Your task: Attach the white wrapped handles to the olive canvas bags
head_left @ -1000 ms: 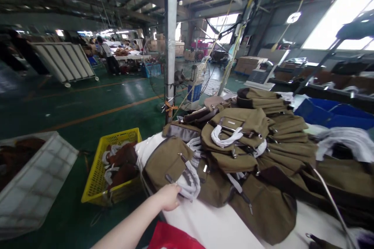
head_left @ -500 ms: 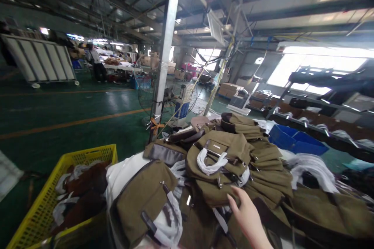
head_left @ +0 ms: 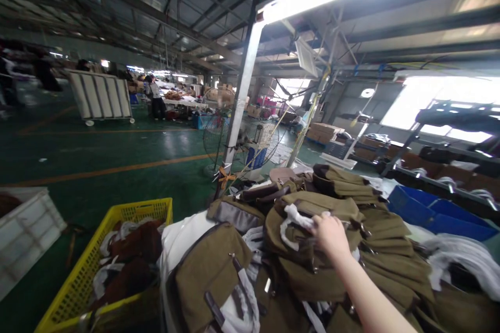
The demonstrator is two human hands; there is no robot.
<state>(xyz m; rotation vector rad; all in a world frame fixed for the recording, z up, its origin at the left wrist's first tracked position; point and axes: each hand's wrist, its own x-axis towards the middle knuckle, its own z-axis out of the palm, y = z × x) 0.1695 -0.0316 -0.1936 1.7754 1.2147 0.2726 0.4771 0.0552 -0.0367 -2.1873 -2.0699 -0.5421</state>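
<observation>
My right hand (head_left: 331, 235) reaches in from the lower right, its fingers closed round the white-wrapped handle (head_left: 291, 226) of an olive bag (head_left: 324, 203) on top of the pile. Another olive bag (head_left: 213, 270) with a dark edge lies at the near left of the pile, its wrapped handles (head_left: 246, 291) hanging toward me. More olive bags (head_left: 394, 250) are stacked in folds to the right. My left hand is out of the picture.
A yellow crate (head_left: 84, 270) with brown items stands left of the white table edge (head_left: 183, 234). A white crate (head_left: 29, 239) is farther left. Behind the pile rise a metal post (head_left: 242, 83) and a fan (head_left: 265, 140); a blue bin (head_left: 437, 210) sits at right.
My right hand has moved up and forward from the front of the pile and closed on the top bag's handle. The view has turned left, bringing the white crate further in.
</observation>
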